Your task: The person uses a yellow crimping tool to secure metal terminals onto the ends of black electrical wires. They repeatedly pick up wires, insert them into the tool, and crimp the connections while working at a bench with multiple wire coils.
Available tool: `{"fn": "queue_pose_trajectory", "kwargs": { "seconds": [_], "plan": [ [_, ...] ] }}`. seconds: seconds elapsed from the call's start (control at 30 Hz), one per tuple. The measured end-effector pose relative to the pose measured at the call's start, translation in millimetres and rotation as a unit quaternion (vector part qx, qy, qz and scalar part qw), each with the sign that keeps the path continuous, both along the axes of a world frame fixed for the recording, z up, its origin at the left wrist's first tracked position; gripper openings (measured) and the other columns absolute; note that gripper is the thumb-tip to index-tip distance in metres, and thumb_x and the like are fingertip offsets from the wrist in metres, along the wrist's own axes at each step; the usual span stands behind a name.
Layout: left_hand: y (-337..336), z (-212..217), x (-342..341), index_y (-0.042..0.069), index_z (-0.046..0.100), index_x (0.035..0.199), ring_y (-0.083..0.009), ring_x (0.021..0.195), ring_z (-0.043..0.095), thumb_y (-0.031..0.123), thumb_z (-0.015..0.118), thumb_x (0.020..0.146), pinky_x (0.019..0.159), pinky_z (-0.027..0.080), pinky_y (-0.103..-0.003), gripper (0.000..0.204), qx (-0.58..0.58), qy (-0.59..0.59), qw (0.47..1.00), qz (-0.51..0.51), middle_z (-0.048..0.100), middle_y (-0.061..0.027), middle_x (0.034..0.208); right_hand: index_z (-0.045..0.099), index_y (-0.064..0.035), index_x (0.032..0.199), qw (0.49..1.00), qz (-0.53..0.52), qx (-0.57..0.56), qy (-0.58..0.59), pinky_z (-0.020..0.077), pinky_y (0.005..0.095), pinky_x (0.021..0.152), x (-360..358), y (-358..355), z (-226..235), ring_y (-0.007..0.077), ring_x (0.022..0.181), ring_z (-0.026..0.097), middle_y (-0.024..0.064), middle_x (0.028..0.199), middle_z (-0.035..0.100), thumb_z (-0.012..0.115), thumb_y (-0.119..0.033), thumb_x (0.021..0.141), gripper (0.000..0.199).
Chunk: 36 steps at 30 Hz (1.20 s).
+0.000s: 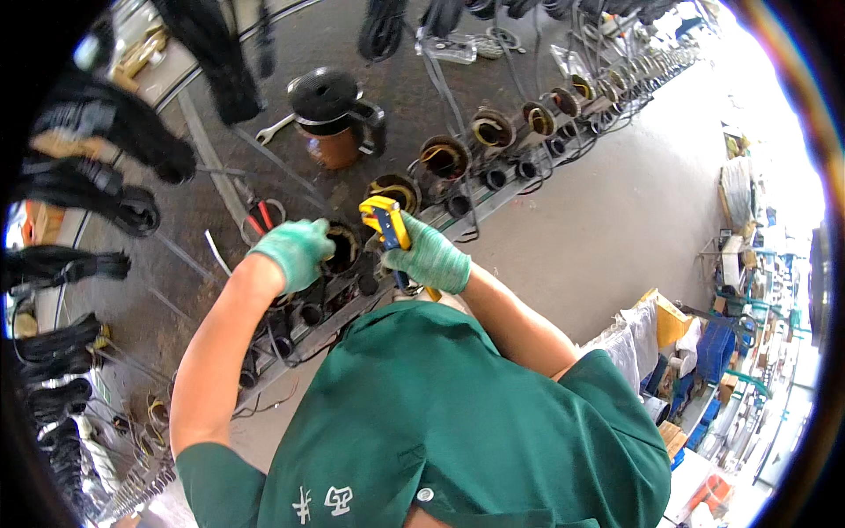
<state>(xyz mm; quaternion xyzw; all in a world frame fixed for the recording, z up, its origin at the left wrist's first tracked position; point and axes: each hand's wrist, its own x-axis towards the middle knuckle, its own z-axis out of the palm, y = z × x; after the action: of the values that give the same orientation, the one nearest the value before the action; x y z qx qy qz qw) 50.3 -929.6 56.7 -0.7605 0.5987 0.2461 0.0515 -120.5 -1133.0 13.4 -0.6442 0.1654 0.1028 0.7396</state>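
My right hand (pixel 429 258), in a green knit glove, is closed around a yellow and blue hand tool (pixel 387 223) held up over the bench edge. My left hand (pixel 297 251), also gloved, rests with curled fingers on a round cup holding coiled wire (pixel 341 239) at the bench rim. I cannot tell whether it grips anything. Both hands are close together, above a row of black tubes (pixel 304 312) fixed under the bench edge. My green shirt fills the lower middle of the view.
A row of round cups with yellow wire coils (pixel 444 157) runs along the bench edge. A black spool on a brown pot (pixel 327 114), a wrench (pixel 275 129), red-handled pliers (pixel 260 214) and black cable bundles (pixel 79 198) lie on the bench. Concrete floor and stacked boxes (pixel 695 348) are at right.
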Motion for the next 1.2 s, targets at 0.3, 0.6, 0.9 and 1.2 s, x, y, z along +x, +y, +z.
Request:
{"fn": "queue_pose_trajectory", "kwargs": {
  "seconds": [0.3, 0.6, 0.9, 1.2],
  "plan": [
    [0.8, -41.9, -12.2, 0.003, 0.072, 0.121, -0.0288, 0.087, 0.072, 0.010, 0.068, 0.098, 0.082, 0.056, -0.036, 0.024, -0.243, 0.238, 0.857, 0.387, 0.075, -0.0157, 0.099, 0.052, -0.0019, 0.147, 0.987, 0.009, 0.155, 0.033, 0.0568, 0.0376, 0.100, -6.2, -52.3, -2.5, 0.0233, 0.108, 0.071, 0.0159, 0.126, 0.070, 0.071, -0.007, 0.087, 0.064],
    [-16.0, -73.3, -45.0, 0.006, 0.071, 0.122, -0.0390, 0.094, 0.070, 0.005, 0.066, 0.095, 0.080, 0.057, -0.041, 0.027, -0.458, 0.013, 0.792, 0.403, 0.070, -0.0157, 0.106, 0.046, -0.0114, 0.152, 0.960, 0.007, 0.260, 0.099, 0.0636, 0.0390, 0.090, 16.4, -36.7, -10.0, 0.0237, 0.107, 0.073, 0.0155, 0.125, 0.070, 0.065, -0.031, 0.105, 0.054],
    [-9.9, -88.2, -58.9, 0.004, 0.072, 0.114, -0.0338, 0.084, 0.069, -0.002, 0.067, 0.092, 0.076, 0.057, -0.038, 0.023, -0.504, 0.036, 0.755, 0.419, 0.068, -0.0133, 0.097, 0.056, -0.0081, 0.137, 0.944, 0.078, 0.298, 0.118, 0.0649, 0.0406, 0.084, 35.9, -45.1, -12.1, 0.0268, 0.095, 0.075, 0.0145, 0.108, 0.073, 0.071, -0.026, 0.100, 0.044],
    [-2.3, -90.8, -60.8, 0.001, 0.070, 0.116, -0.0221, 0.077, 0.067, -0.001, 0.062, 0.097, 0.074, 0.055, -0.032, 0.021, -0.515, 0.108, 0.732, 0.432, 0.067, -0.0104, 0.095, 0.054, -0.0071, 0.132, 0.934, 0.151, 0.298, 0.128, 0.0655, 0.0423, 0.073, 48.6, -40.2, 10.4, 0.0266, 0.083, 0.074, 0.0113, 0.100, 0.070, 0.073, -0.022, 0.096, 0.044]
  ]
}}
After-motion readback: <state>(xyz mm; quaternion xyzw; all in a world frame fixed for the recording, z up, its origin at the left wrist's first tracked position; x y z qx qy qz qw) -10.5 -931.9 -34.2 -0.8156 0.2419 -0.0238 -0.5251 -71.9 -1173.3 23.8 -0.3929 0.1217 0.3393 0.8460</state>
